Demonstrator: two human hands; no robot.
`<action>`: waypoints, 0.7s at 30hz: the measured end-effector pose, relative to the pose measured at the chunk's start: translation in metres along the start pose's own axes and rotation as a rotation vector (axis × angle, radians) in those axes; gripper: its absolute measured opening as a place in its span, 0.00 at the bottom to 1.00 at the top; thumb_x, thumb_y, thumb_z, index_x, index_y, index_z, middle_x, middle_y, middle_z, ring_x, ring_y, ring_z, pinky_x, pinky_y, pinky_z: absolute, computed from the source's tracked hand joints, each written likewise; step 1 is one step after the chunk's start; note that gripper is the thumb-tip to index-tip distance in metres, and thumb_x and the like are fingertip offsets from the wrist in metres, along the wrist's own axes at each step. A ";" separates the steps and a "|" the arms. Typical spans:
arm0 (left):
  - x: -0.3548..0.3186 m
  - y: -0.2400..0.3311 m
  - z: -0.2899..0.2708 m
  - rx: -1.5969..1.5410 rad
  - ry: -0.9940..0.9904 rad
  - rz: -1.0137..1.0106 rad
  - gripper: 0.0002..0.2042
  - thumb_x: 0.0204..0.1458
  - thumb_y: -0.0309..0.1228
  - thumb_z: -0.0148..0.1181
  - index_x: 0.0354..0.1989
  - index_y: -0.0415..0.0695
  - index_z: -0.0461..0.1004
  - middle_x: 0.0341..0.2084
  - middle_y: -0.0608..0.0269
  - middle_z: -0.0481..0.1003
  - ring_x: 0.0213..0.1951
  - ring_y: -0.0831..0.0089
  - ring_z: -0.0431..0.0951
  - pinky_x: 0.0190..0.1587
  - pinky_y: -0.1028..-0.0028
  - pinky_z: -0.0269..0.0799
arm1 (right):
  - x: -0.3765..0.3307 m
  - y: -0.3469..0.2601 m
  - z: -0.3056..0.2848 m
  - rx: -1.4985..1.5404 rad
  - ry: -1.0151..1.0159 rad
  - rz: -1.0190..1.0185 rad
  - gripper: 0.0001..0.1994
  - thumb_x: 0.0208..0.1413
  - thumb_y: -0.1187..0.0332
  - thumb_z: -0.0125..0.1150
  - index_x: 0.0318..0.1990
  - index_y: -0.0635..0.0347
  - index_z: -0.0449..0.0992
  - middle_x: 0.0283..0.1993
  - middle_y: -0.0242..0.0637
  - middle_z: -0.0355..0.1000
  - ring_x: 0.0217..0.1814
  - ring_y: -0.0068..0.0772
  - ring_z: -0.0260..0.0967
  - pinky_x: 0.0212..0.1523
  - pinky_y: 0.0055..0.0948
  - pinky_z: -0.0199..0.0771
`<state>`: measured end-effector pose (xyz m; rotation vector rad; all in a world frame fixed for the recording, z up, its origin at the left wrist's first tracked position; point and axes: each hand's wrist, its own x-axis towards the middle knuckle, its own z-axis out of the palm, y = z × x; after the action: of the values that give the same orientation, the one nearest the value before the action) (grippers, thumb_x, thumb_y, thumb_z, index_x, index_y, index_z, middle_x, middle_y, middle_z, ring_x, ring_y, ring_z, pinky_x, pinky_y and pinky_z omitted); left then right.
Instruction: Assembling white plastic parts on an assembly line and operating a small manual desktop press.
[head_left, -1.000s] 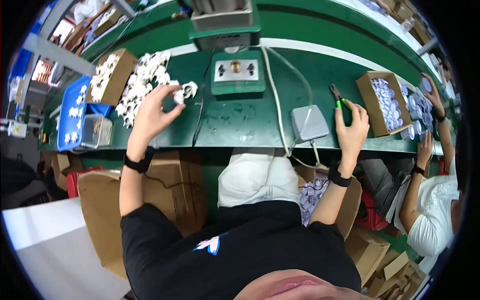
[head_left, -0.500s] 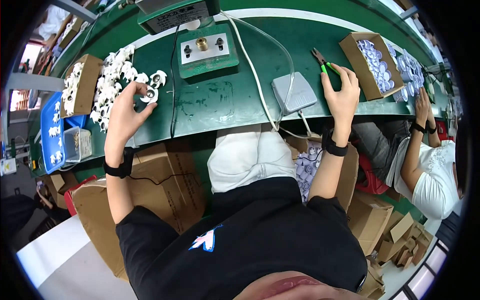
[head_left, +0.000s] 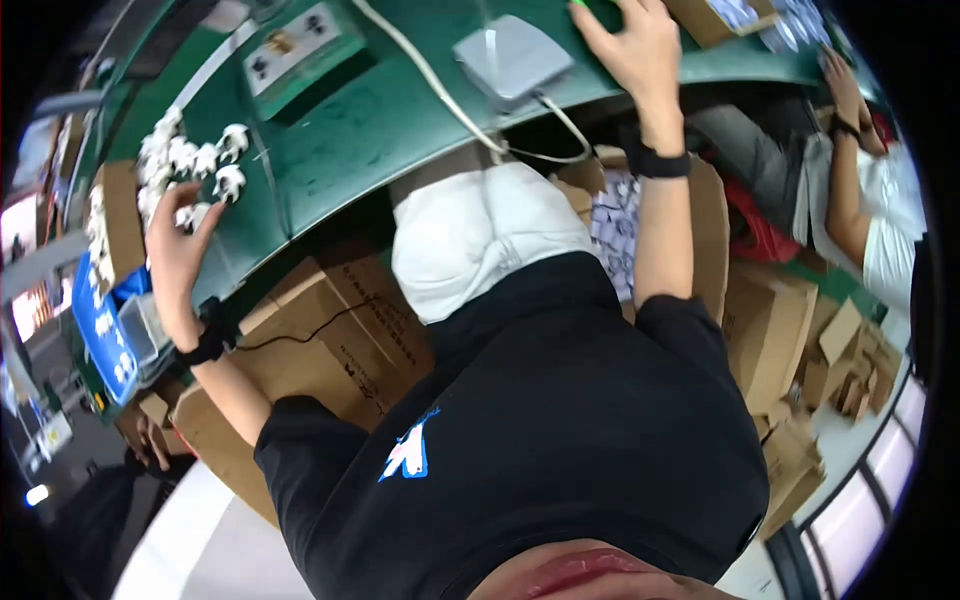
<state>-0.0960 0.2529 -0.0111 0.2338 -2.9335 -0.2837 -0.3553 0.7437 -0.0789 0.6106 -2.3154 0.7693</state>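
L hand (head_left: 180,250) at white pcs (head_left: 229,183), R hand (head_left: 642,62) cut off by top edge

L thumb + index curl w/ gap btwn; white pc (head_left: 190,216) there partly hidden, can't tell if gripped. Loose white pcs just past fingertips on green bench (head_left: 340,150): curved, pronged, dark inside, bit blurred; heap (head_left: 160,150) beyond. R fingers spread, tips out of frame; sliver of green handle (head_left: 579,3) by thumb, can't tell if held

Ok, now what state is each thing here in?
White curved parts: heaped loosely on the green bench.
Left hand: thumb and fingers apart, at the heap.
Right hand: thumb spread, some fingertips cropped out.
Small brown cardboard box: open, holding white parts.
Grey square box: on the bench, cabled.
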 end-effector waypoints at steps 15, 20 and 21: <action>0.007 0.016 0.008 -0.129 -0.039 -0.031 0.09 0.52 0.23 0.69 0.40 0.37 0.77 0.32 0.57 0.79 0.36 0.66 0.82 0.38 0.69 0.74 | -0.020 0.015 0.009 -0.059 -0.013 0.072 0.16 0.51 0.60 0.74 0.47 0.52 0.83 0.48 0.37 0.76 0.53 0.43 0.73 0.52 0.40 0.71; -0.009 0.015 0.002 -0.025 -0.014 -0.137 0.15 0.48 0.25 0.72 0.43 0.39 0.77 0.36 0.56 0.75 0.32 0.63 0.79 0.38 0.66 0.75 | -0.012 0.004 -0.001 -0.067 -0.008 0.091 0.17 0.49 0.60 0.74 0.47 0.53 0.83 0.48 0.37 0.75 0.52 0.42 0.73 0.52 0.40 0.69; -0.012 0.015 0.003 0.010 -0.036 -0.200 0.16 0.48 0.26 0.72 0.45 0.40 0.76 0.38 0.56 0.74 0.31 0.63 0.78 0.39 0.65 0.75 | -0.008 0.004 0.000 -0.059 -0.009 0.090 0.18 0.49 0.60 0.75 0.47 0.54 0.83 0.48 0.37 0.75 0.52 0.43 0.73 0.53 0.40 0.69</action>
<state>-0.0865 0.2700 -0.0129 0.5300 -2.9504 -0.3036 -0.3520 0.7485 -0.0859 0.4874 -2.3789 0.7379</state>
